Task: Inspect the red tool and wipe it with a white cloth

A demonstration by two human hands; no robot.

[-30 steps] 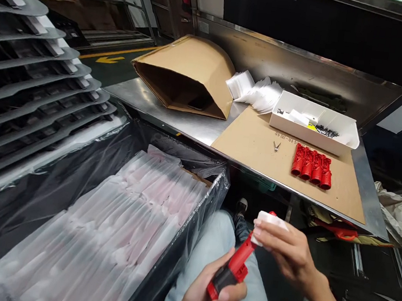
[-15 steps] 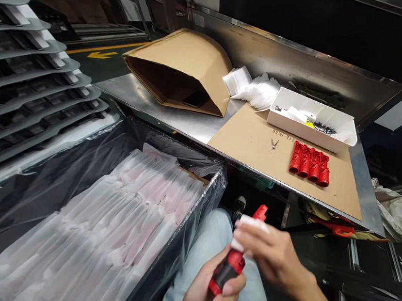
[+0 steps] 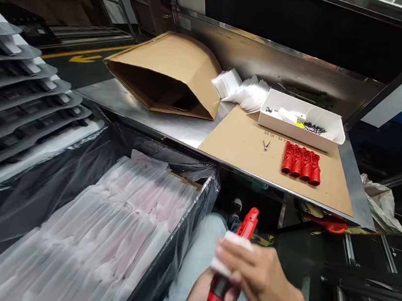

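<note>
My left hand is wrapped around the lower end of a red plastic part with a black band, held tilted above my knees. My right hand presses a folded white cloth or pad around the middle of that part, fingers closed over it. The part's slotted red upper end sticks out beyond the cloth. Several similar red plastic parts stand in a row on the cardboard sheet, with a small pair of metal snips to their left.
A white tray holds small black pieces at the back of the metal table. Left of it are a pile of white sleeves and an open cardboard box. A plastic-lined bin of wrapped pieces stands at my left.
My right hand and the cloth have moved down along the red part, so more of its upper end shows. Both hands have shifted slightly left, and the view has turned a little.
</note>
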